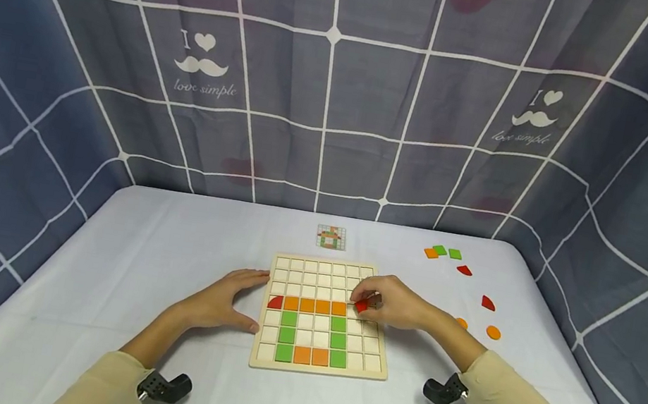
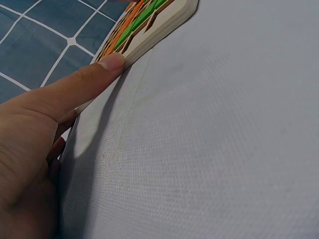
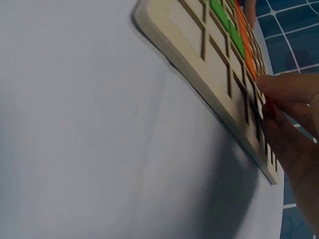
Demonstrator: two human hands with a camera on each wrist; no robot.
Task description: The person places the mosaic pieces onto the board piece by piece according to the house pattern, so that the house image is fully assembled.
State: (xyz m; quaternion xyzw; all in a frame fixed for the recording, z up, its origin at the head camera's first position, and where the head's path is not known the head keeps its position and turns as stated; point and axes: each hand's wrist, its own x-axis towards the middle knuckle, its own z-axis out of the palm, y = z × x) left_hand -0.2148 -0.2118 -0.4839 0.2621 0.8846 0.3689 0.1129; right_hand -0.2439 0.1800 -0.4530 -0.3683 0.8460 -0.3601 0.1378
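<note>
A wooden grid board (image 1: 316, 374) lies on the table. In it sit a red quarter-round tile (image 1: 276, 302), a row of orange tiles (image 1: 306, 306), two columns of green tiles (image 1: 286, 335) and a pair of orange tiles (image 1: 311, 356) at the near side. My right hand (image 1: 393, 303) pinches another red tile (image 1: 361, 305) over the board, just right of the orange row; in the right wrist view the fingers partly cover this red tile (image 3: 269, 108). Along the board's left edge rests my left hand (image 1: 220, 302), thumb and fingers spread; its thumb (image 2: 94, 77) touches the rim.
Behind the board lies a small pattern card (image 1: 332, 237). Loose tiles are scattered at the right: green (image 1: 455, 254), orange (image 1: 431, 253), red (image 1: 488, 303) and round orange ones (image 1: 493, 332). A checked curtain (image 1: 292, 82) surrounds the white-covered table (image 1: 197, 231).
</note>
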